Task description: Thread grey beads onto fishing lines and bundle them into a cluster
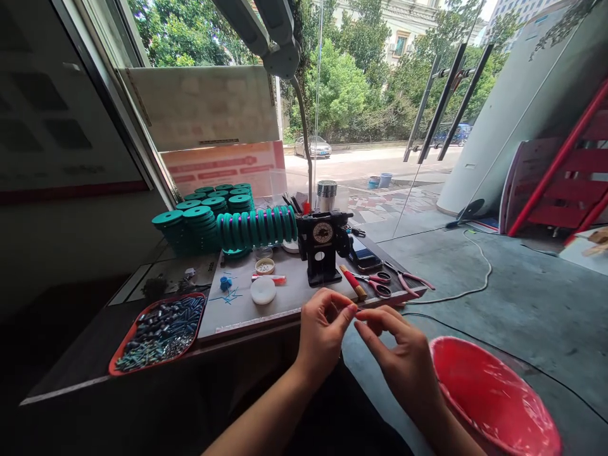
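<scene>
My left hand (325,323) is raised just off the table's front edge, thumb and index finger pinched together. What sits in that pinch is too small to make out. My right hand (399,348) meets it from the right, its fingertips almost touching the left ones; its fingers are bent in a pinch, and anything between them is hidden. Behind the hands stands a black device with a dial (323,234). A row of teal spools (256,228) extends leftward from it. Close by lie a red-handled brush (352,282), scissors (380,285) and pliers (406,275).
Left on the table are a red tray (113,362) of small metal parts, stacked teal spools (199,221), a white round lid (263,291) and blue bits (227,285). A phone (365,254) lies behind the scissors. A red bucket (494,380) stands at lower right.
</scene>
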`<state>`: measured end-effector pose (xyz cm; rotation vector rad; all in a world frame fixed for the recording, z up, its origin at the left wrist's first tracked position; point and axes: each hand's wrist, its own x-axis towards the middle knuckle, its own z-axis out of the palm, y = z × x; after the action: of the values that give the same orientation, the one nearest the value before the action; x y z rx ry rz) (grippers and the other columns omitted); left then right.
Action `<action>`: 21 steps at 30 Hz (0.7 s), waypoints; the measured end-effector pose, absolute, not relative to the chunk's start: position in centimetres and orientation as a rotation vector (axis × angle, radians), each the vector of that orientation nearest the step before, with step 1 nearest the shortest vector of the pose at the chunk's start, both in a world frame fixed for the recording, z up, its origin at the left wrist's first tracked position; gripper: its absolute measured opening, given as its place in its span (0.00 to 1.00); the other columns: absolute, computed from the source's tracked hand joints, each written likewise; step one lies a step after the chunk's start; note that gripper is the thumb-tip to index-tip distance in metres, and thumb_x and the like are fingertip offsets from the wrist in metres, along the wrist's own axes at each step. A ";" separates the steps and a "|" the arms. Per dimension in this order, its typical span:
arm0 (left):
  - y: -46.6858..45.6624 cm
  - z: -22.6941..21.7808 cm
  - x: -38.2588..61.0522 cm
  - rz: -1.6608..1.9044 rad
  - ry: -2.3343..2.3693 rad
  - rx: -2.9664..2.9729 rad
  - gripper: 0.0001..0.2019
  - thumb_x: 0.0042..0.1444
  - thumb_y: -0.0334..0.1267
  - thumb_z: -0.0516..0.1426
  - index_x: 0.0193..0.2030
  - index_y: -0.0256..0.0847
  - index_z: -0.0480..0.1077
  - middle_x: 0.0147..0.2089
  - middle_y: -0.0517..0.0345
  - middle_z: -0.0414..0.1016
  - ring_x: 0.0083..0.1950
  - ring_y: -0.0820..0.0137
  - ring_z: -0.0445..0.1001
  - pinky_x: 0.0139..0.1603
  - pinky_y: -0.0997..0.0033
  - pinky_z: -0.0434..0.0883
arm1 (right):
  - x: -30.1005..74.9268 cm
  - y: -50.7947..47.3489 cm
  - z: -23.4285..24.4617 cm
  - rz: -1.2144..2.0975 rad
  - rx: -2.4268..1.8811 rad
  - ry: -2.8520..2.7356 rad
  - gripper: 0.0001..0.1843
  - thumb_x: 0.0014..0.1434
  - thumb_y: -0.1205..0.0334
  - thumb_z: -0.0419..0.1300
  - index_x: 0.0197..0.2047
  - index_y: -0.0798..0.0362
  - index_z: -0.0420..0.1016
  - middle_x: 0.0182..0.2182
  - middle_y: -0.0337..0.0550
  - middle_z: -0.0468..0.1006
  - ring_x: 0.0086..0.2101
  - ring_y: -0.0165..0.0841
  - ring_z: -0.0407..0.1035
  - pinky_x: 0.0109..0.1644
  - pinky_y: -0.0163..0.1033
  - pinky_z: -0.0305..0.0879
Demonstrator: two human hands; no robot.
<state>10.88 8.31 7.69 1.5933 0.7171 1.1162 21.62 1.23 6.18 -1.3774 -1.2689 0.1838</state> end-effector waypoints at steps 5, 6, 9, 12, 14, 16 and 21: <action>7.7 7.4 11.3 1.165 0.735 1.508 0.07 0.52 0.38 0.58 0.27 0.38 0.67 0.25 0.62 0.65 0.26 0.73 0.63 0.29 0.73 0.61 | 20.4 1.8 5.7 0.194 -1.347 -1.223 0.07 0.58 0.61 0.57 0.35 0.53 0.75 0.28 0.40 0.75 0.30 0.32 0.71 0.33 0.34 0.67; 7.6 7.4 11.4 1.166 0.732 1.492 0.07 0.52 0.38 0.58 0.27 0.39 0.67 0.24 0.62 0.65 0.26 0.73 0.63 0.29 0.73 0.61 | 20.3 1.9 5.5 0.191 -1.342 -1.214 0.07 0.58 0.61 0.57 0.34 0.54 0.75 0.28 0.40 0.75 0.31 0.32 0.71 0.34 0.34 0.67; 7.5 7.3 11.4 1.147 0.711 1.458 0.07 0.52 0.38 0.58 0.27 0.39 0.67 0.24 0.62 0.66 0.26 0.73 0.64 0.29 0.73 0.62 | 20.3 2.1 5.2 0.171 -1.328 -1.192 0.07 0.58 0.61 0.57 0.33 0.54 0.74 0.27 0.40 0.75 0.30 0.32 0.70 0.34 0.34 0.67; 7.5 7.3 11.3 1.124 0.681 1.441 0.07 0.52 0.38 0.58 0.27 0.38 0.67 0.25 0.61 0.67 0.28 0.72 0.65 0.31 0.73 0.63 | 20.5 2.0 5.4 0.135 -1.332 -1.177 0.06 0.58 0.63 0.57 0.31 0.54 0.73 0.25 0.38 0.75 0.28 0.30 0.69 0.32 0.33 0.67; 7.4 7.4 11.1 1.104 0.652 1.442 0.07 0.52 0.37 0.59 0.27 0.38 0.67 0.26 0.61 0.67 0.29 0.72 0.64 0.32 0.73 0.63 | 20.6 2.1 5.8 0.105 -1.340 -1.177 0.06 0.58 0.64 0.56 0.29 0.53 0.72 0.24 0.37 0.74 0.26 0.29 0.68 0.30 0.32 0.66; 7.4 7.7 10.8 1.072 0.617 1.448 0.08 0.51 0.38 0.60 0.26 0.37 0.68 0.27 0.60 0.67 0.30 0.72 0.64 0.33 0.73 0.63 | 20.8 2.2 6.1 0.069 -1.340 -1.190 0.06 0.57 0.65 0.56 0.29 0.53 0.72 0.23 0.36 0.74 0.25 0.28 0.68 0.28 0.31 0.65; 7.7 8.3 10.3 0.990 0.569 1.406 0.10 0.48 0.41 0.62 0.25 0.36 0.70 0.26 0.60 0.68 0.30 0.71 0.65 0.34 0.72 0.62 | 21.0 2.2 6.1 -0.085 -1.320 -1.245 0.03 0.57 0.65 0.57 0.34 0.52 0.72 0.25 0.36 0.74 0.25 0.29 0.69 0.29 0.31 0.67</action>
<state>10.33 7.66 8.27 1.4058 0.5686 0.9903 20.99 2.22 6.12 -1.3199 -1.2453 -0.0852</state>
